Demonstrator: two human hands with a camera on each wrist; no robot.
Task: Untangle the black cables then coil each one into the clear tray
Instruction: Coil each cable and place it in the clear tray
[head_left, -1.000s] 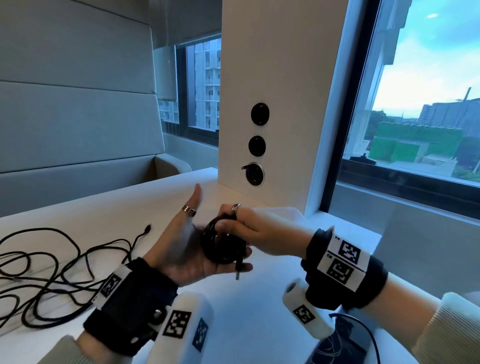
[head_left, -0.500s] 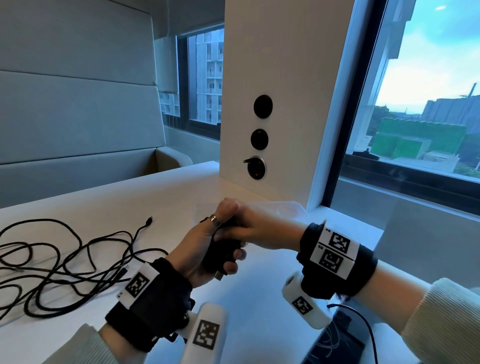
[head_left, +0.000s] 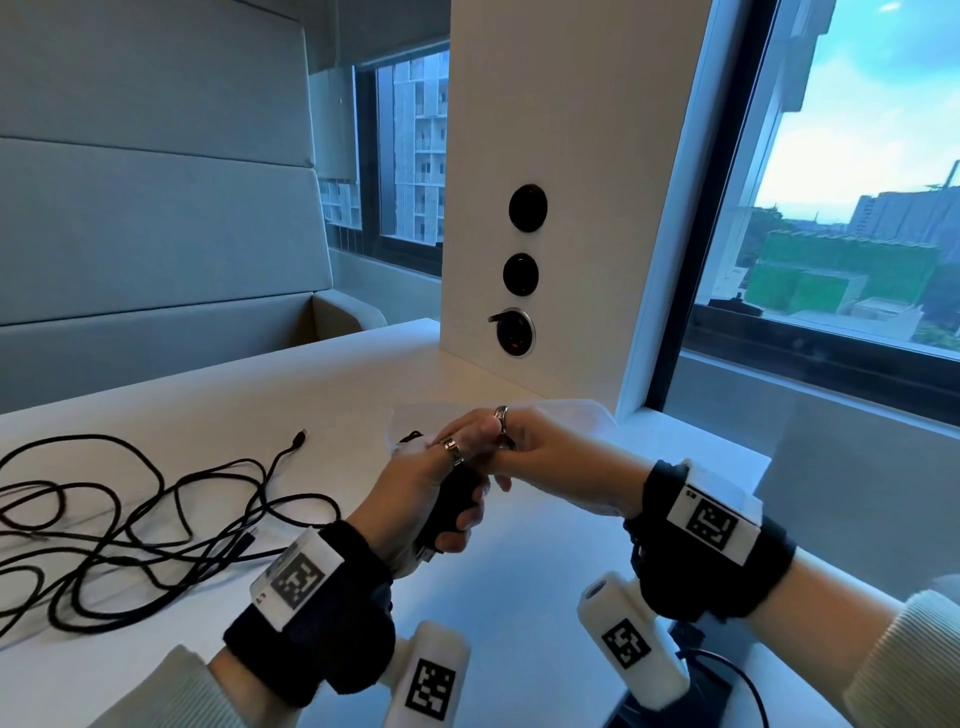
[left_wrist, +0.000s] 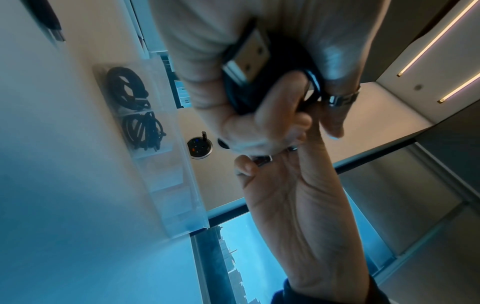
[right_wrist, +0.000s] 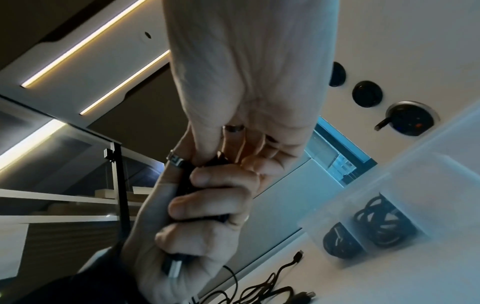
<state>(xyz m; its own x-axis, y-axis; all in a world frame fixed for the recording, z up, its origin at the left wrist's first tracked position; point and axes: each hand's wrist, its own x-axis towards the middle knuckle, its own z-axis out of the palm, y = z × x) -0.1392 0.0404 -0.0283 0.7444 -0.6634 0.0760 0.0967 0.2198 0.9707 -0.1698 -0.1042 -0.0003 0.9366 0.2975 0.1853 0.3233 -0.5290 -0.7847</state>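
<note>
My left hand (head_left: 415, 488) grips a coiled black cable (head_left: 453, 501) just above the white table, fingers wrapped round it. A silver USB plug (left_wrist: 246, 59) sticks out of the coil at the heel of the palm. My right hand (head_left: 540, 449) meets it from the right and pinches the top of the coil (right_wrist: 188, 183). Right behind both hands stands the clear tray (head_left: 582, 413); two of its compartments each hold a coiled black cable (left_wrist: 127, 88) (left_wrist: 142, 131). A loose tangle of black cables (head_left: 130, 525) lies on the table to the left.
A white pillar with round black sockets (head_left: 519, 275) rises just behind the tray, and a window frame (head_left: 670, 312) stands to its right. A padded bench wall (head_left: 156, 234) runs along the far left. A dark device with a thin wire (head_left: 696, 691) lies at the near right edge.
My left palm was open under the coil a second ago; its fingers have now closed round it. Both hands have moved forward toward the tray, the right still on the coil's top.
</note>
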